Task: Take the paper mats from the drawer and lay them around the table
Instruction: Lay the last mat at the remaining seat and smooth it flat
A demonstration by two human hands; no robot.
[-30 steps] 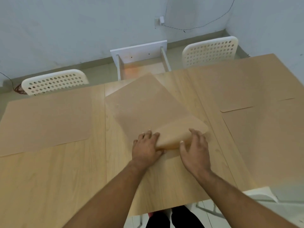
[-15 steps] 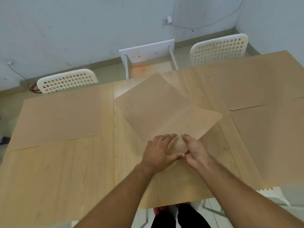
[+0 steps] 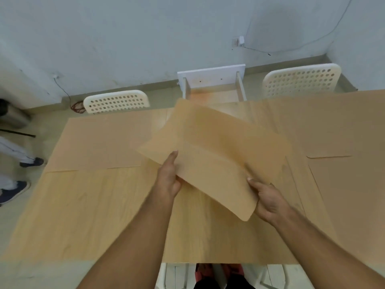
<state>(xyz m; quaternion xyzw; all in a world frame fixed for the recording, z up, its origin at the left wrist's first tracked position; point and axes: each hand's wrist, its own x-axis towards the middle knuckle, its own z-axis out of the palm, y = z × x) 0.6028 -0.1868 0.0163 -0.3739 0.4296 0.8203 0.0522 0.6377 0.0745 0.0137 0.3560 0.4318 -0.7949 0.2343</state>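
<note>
1. We count two bare hands, the left hand [image 3: 168, 180] and the right hand [image 3: 268, 200].
2. We count at least four paper mats: one held mat [image 3: 210, 161], one left mat [image 3: 100, 142], and two at right, a far right mat [image 3: 312, 126] and a near right mat [image 3: 352, 190].
3. Two white chairs: left chair [image 3: 116, 102], right chair [image 3: 302, 81].
4. One open drawer [image 3: 212, 84].
5. One table [image 3: 87, 215].

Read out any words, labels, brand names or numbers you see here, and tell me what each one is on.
None can be read. The paper mat held in the left hand and right hand is blank, and so are the table, drawer, chairs and wall.
</note>
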